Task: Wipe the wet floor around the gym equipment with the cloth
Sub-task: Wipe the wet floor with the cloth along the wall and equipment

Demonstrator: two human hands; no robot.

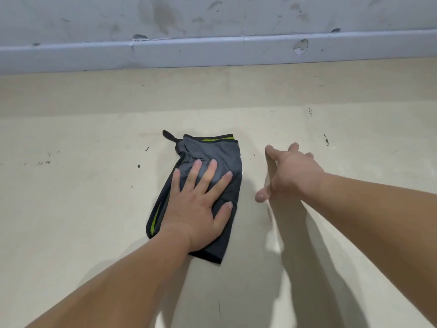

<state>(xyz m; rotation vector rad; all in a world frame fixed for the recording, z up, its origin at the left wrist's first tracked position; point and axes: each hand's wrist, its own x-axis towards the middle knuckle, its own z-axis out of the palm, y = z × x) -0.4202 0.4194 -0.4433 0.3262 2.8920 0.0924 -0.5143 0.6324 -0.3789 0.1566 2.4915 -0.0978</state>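
Grey microfibre cloth (pixel 210 183) with black edging and lime-green stripes lies flat on the cream floor (pixel 82 197), near a grey baseboard (pixel 212 52). Left hand (pixel 201 207) presses on cloth, fingers straight and spread. Right hand (pixel 287 172) just right of cloth, fingers loosely spread, holding nothing, fingertips at floor. Wet sheen beside cloth's right edge.
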